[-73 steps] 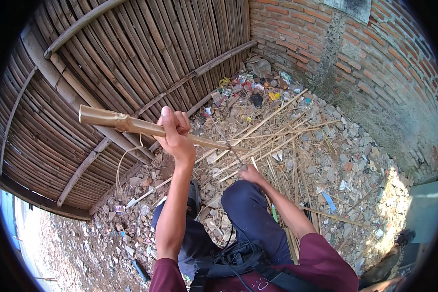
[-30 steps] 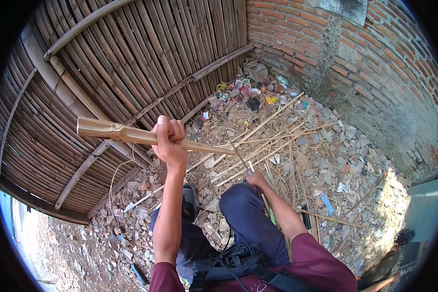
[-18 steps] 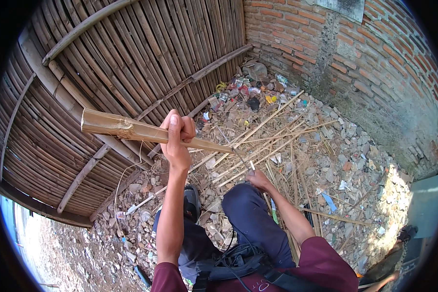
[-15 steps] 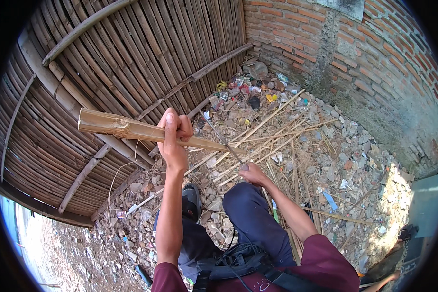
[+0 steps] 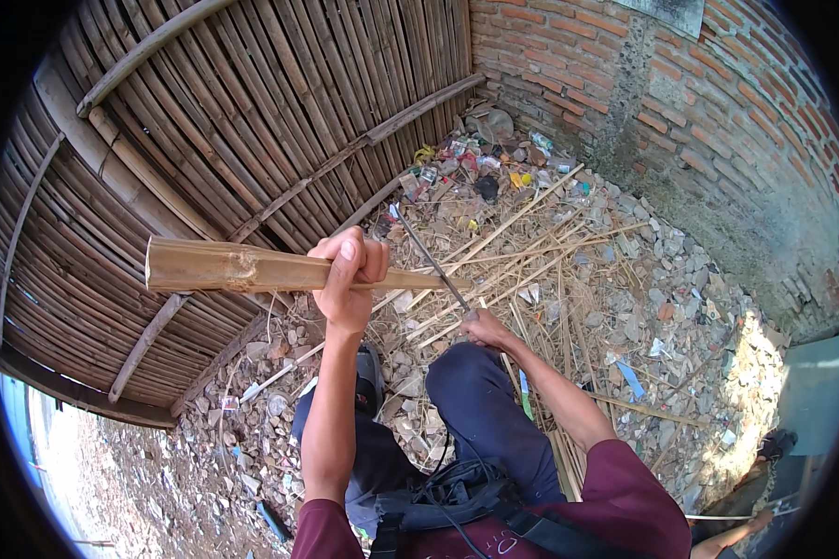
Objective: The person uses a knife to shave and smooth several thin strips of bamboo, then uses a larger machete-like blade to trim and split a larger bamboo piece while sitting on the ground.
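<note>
A: Materials?
B: A smooth, tan bamboo piece (image 5: 196, 266), knobbed, tapering, clenched in the left hand (image 5: 350, 272) above rough rubble (image 5: 662, 307).
A: The right hand (image 5: 487, 329)?
B: Closed around a slim dark blade (image 5: 421, 245) crossing the bamboo piece's narrow end.

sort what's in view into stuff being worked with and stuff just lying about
In use: bamboo piece in left hand; long thin blade in right hand; perhaps pale strips.

Lying about: blue strip; yellow scraps; black scrap; stones.

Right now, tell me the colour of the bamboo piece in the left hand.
The bamboo piece is light yellowish brown, seen best in the head view.
</note>
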Available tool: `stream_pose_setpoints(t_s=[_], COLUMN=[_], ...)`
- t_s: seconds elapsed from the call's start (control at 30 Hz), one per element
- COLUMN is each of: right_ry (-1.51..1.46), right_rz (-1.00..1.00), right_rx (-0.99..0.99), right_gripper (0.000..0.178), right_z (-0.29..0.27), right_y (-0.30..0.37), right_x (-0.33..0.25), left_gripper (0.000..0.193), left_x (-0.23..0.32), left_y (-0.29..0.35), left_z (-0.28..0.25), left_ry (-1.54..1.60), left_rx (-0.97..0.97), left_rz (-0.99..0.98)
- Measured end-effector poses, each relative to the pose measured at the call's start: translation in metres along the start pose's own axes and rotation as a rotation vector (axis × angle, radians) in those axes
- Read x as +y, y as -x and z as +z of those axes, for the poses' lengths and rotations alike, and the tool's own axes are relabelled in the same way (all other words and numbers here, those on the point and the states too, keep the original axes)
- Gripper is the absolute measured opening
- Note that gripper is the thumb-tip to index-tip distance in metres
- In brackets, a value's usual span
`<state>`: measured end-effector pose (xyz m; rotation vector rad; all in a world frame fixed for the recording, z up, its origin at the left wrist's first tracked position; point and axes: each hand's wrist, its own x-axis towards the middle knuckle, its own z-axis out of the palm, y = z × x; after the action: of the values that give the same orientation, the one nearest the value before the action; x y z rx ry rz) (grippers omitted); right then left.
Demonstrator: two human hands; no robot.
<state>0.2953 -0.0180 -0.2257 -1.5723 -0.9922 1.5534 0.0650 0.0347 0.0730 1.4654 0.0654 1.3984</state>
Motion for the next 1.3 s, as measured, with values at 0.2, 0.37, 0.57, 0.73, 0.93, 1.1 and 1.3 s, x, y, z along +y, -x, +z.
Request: stream_pose_setpoints(t_s=[0.2,0.37,0.57,0.73,0.93,1.1,1.3], right_ry=[0.459,0.303,0.593,0.242,0.297,0.462,0.328], right_rz=[-0.537,-0.447,0.243,0.237,-0.032,-0.279,-0.433], right_rx=[0.044,0.154,0.194,0.187,0.193,0.019,-0.118], right_gripper=[0.022,0.022,0.027,0.018,0.024,0.028,0.024], right_z=[0.011,0.047,-0.106,-0.047,-0.027,0.021,0.042], right_y=[0.012,-0.035,-0.071,-0.047,-0.031,0.012,0.027], right_x=[-0.065,-0.012,0.163,0.146,0.07,-0.06,-0.081], left_gripper=[0.049,0.047,0.049,0.043,0.038,0.045,0.058], left_x=[-0.004,0.002,-0.004,0.009,0.018,0.015,0.005], left_y=[-0.006,0.001,-0.007,-0.002,-0.01,0.008,0.021], left_z=[-0.013,-0.023,-0.012,-0.04,-0.009,-0.037,-0.037], left_ry=[-0.002,-0.023,0.071,-0.098,-0.103,0.018,0.055], left_rx=[0.05,0.051,-0.012,0.048,0.271,0.303,0.343], left_rz=[-0.001,0.001,-0.037,-0.059,-0.094,-0.09,-0.075])
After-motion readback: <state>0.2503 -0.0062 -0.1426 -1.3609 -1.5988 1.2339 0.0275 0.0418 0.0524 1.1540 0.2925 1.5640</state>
